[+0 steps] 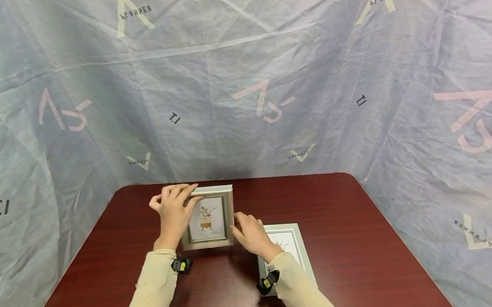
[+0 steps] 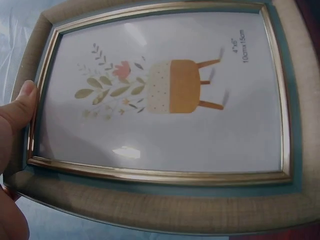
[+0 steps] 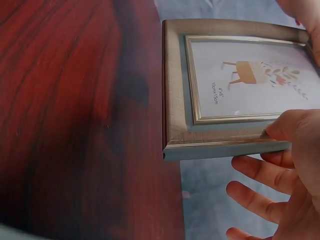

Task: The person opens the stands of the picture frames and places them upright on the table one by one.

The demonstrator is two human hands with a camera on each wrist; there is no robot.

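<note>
A picture frame (image 1: 229, 220) with a beige border and gilt inner edge stands upright above the dark red table, showing a print of a potted plant (image 2: 185, 85). My left hand (image 1: 174, 216) grips its top left part, the thumb on the front and the fingers over the top edge. At the frame's right side, my right hand (image 1: 252, 233) pinches the edge, thumb (image 3: 287, 125) on the front border and index finger underneath; the other fingers are spread apart. A second, pale picture frame (image 1: 302, 248) lies flat on the table, partly hidden under my right forearm.
The dark red table (image 1: 338, 204) has rounded far corners. Grey-blue printed cloth (image 1: 207, 80) hangs behind it and along both sides. Each wrist wears a black strap with a small camera, such as the left wrist camera (image 1: 183, 266).
</note>
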